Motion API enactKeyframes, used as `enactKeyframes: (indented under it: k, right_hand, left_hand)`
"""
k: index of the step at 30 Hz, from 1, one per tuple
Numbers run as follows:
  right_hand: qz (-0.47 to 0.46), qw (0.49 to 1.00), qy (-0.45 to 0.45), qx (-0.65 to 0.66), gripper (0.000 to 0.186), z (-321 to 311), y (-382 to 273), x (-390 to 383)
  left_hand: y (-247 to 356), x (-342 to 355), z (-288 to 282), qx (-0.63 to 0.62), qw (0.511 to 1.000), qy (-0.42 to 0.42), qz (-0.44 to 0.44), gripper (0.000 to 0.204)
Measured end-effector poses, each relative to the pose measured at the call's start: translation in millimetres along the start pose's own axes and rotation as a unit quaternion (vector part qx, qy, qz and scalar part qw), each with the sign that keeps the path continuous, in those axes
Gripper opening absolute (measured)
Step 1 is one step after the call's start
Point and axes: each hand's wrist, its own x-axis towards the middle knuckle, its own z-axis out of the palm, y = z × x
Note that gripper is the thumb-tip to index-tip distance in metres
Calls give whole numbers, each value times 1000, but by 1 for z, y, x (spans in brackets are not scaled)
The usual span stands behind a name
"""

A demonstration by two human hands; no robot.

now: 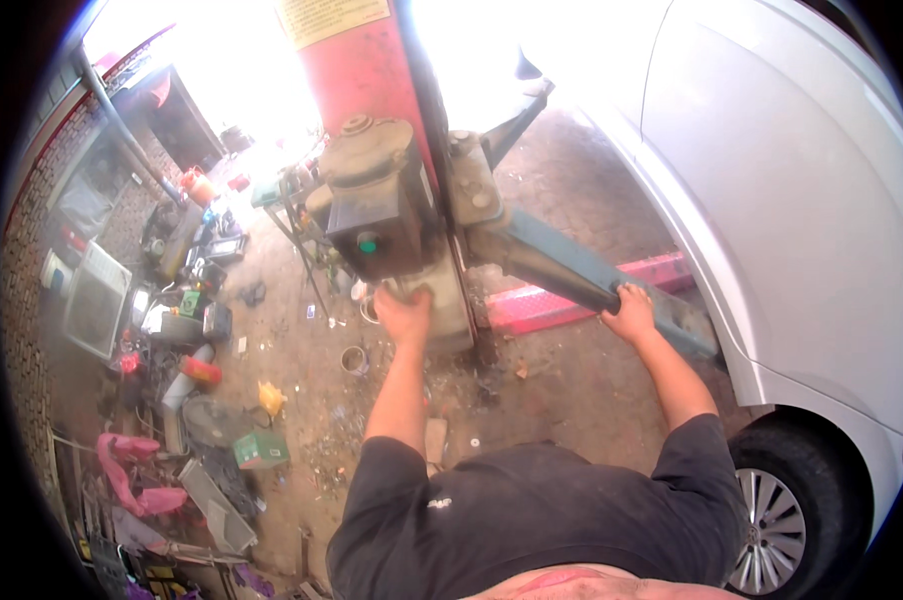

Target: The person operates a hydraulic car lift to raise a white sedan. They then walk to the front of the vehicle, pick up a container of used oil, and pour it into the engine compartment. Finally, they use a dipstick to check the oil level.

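A red car-lift column (363,70) stands in front of me, with a dusty motor unit (366,160) mounted on it. My left hand (403,314) reaches in just below the unit's black control box (371,232), which has a green button. Its thumb and a finger are bent against the pale lower part (443,305); what they grip is hidden. To the right, my right hand (631,312) is curled over the edge of the blue lift arm (561,250), which runs from the column's base toward the car.
A silver car (791,190) with a black wheel (801,500) stands close on my right. A red ramp-like beam (541,308) lies behind the lift arm. Tools, boxes and scrap clutter the left floor, with a green box (260,449) and a round can (354,360).
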Motion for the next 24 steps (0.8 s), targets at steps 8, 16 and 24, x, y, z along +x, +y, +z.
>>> enactKeyframes:
  k: [8,16,24]
  right_hand:
    - [-29,998,-62,14,68,-21,16,12]
    - [-30,990,-139,10,77,-25,31,23]
    - [-24,985,-173,9,80,-33,41,24]
  left_hand:
    - [16,2,-4,5,1000,-7,-7,84]
    - [26,5,-7,-6,1000,15,18,79]
    - [47,5,-11,-11,1000,-9,1,81]
